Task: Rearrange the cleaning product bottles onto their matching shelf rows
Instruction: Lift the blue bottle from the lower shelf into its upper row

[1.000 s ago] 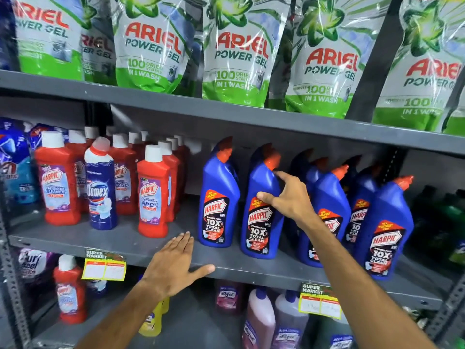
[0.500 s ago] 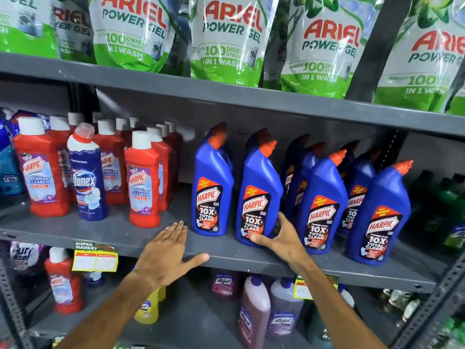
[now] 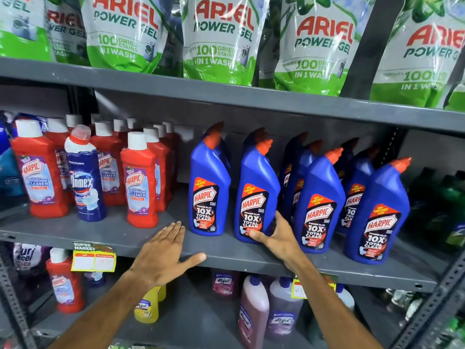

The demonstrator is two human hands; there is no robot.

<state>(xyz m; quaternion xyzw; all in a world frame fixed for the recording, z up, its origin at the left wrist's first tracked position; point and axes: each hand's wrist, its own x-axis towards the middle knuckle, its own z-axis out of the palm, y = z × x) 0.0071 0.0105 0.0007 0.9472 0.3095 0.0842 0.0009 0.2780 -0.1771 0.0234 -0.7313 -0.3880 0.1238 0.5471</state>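
On the grey middle shelf (image 3: 120,235) stand several blue Harpic bottles with orange caps at the right and several red Harpic bathroom cleaner bottles (image 3: 139,182) at the left. A dark blue Domex bottle (image 3: 84,177) stands among the red ones. My right hand (image 3: 276,235) grips the base of the second blue Harpic bottle (image 3: 256,195), thumb on its front, fingers behind it. My left hand (image 3: 166,253) lies flat with fingers spread on the shelf's front edge, just left of the first blue bottle (image 3: 208,187), holding nothing.
Ariel Power Gel pouches (image 3: 221,39) fill the shelf above. Below are a red Harpic bottle (image 3: 64,285), a yellow bottle (image 3: 147,304) and pink Lizol bottles (image 3: 254,313). Dark green bottles (image 3: 448,202) stand at far right. A yellow price tag (image 3: 93,259) hangs on the shelf edge.
My right hand dropped from the upper body of the second blue bottle to its base and now grips it there. My left hand stayed on the shelf edge.
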